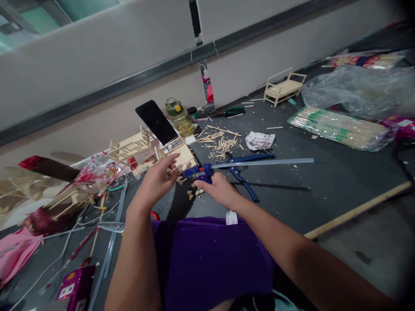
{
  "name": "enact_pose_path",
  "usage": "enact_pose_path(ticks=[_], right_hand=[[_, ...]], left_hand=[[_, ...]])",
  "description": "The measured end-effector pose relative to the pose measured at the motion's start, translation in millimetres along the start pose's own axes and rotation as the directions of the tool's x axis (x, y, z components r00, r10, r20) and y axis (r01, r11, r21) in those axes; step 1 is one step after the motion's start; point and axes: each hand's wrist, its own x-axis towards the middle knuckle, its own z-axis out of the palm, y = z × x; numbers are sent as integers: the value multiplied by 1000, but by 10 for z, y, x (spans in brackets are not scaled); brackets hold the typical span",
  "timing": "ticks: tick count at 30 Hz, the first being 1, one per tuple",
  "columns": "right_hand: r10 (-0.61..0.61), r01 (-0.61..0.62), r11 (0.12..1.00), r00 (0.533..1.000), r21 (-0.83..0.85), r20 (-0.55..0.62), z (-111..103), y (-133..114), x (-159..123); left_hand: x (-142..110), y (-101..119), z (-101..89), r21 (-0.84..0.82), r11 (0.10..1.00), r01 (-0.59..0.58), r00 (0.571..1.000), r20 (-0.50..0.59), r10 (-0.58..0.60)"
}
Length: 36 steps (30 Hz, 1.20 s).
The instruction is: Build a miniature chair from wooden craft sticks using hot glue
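Observation:
My right hand [218,188] grips a blue hot glue gun [198,172] with a long clear glue stick [262,162] sticking out of its back to the right. The nozzle points left toward my left hand [158,178]. That hand pinches a small wooden stick piece [173,169] between its fingertips, just in front of the nozzle. Behind both hands lies a flat panel of glued sticks [184,156].
Blue cutting pliers [241,170] lie behind the gun. Cut stick bits [220,140], a propped black phone [156,122], a green bottle [179,115], a small stick bench [283,87] and packs of sticks [340,127] sit on the dark table. Stick models [131,149] stand at the left.

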Motion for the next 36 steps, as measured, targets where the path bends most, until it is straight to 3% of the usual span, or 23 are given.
enact_pose_path(ticks=[15,21,36], right_hand=[[30,-30,999,999,27,-22,1,10,1],[80,-76,992,996,101,-39,-10,36,0],[73,-59,968,996,243,-49,-113,-38,-49]], left_hand=[[-5,-31,4,-14,1000,-6,1000,5,6],[-6,-28,0,-22,1000,-9,1000,-1,9],[-28,-3,-7,-56,998,15,1000,7,-14]])
